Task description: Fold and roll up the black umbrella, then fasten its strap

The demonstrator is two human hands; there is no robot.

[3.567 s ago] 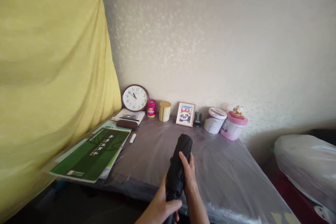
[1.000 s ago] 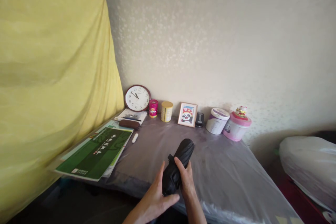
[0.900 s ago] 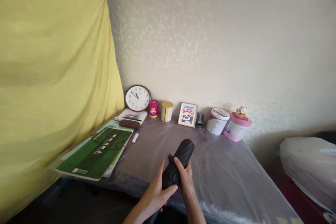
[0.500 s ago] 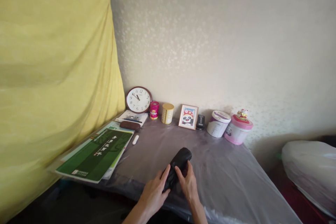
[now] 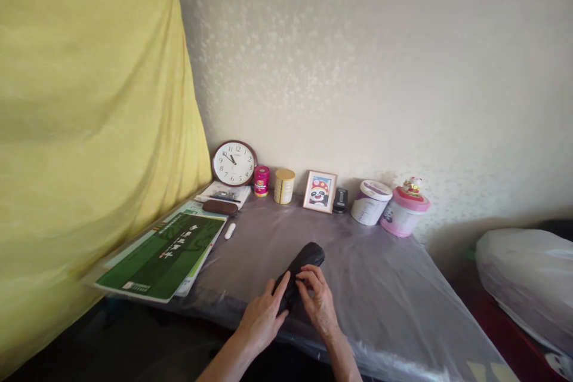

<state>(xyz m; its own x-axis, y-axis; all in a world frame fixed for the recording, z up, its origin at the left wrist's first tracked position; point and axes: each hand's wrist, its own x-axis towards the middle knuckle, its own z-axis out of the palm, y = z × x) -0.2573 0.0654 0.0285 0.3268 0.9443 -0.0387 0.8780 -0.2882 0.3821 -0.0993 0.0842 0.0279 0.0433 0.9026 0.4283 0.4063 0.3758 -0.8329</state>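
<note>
A black folded umbrella (image 5: 308, 258) is held slantwise over the near part of the table, its rounded end pointing away to the right. My left hand (image 5: 264, 315) grips its lower left side, with the thumb underneath and the fingers along the fabric. On the right side of the umbrella, my right hand (image 5: 317, 298) is closed in a pinch, thumb and fingertips together at the fabric. Whatever small part lies between those fingertips is too small to make out. The umbrella's near end is partly hidden by my left hand.
A grey-covered table (image 5: 371, 292) carries green books (image 5: 161, 256), a brown case (image 5: 220, 208) and a white stick-like item (image 5: 230, 231). Along the wall stand a clock (image 5: 234, 163), a pink tin (image 5: 261, 181), a yellow-lidded can (image 5: 284, 186), a picture frame (image 5: 319, 191) and two tubs (image 5: 371, 203).
My right hand has shifted from lying along the umbrella's side to a pinch at its fabric, with the fingers now curled above. The left hand keeps its grip. The view has tilted slightly down.
</note>
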